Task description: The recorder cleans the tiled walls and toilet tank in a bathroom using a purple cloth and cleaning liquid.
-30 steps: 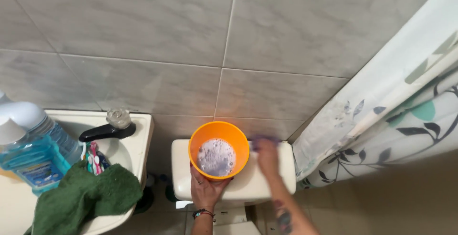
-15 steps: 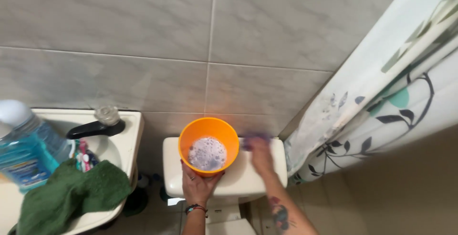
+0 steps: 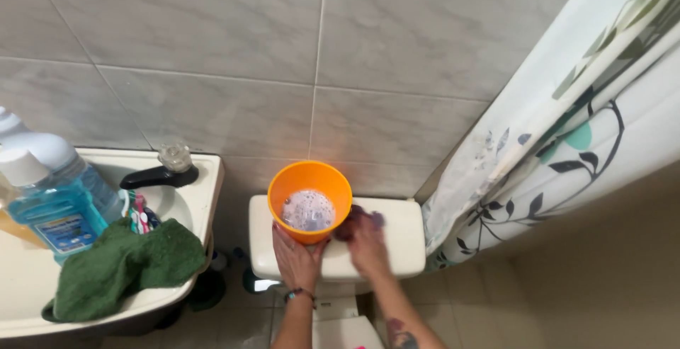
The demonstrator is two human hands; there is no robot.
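An orange plastic cup point(image 3: 310, 179) holding foamy purple liquid stands on the cream toilet tank lid point(image 3: 400, 239). My left hand point(image 3: 297, 260) wraps around the cup's near side from below. My right hand point(image 3: 366, 243) is blurred and presses a purple cloth point(image 3: 354, 220) on the lid just right of the cup. A beaded bracelet sits on my left wrist.
A cream sink point(image 3: 21, 285) at left carries a dark green towel point(image 3: 127, 267), blue mouthwash bottles point(image 3: 53, 193), toothbrushes point(image 3: 138, 211) and a black tap point(image 3: 159, 175). A leaf-patterned shower curtain point(image 3: 567, 122) hangs at right. Grey tiled wall behind; toilet bowl below.
My right hand with the purple cloth has slid left across the tank lid, from its right part to beside the cup. The left hand stays on the cup.
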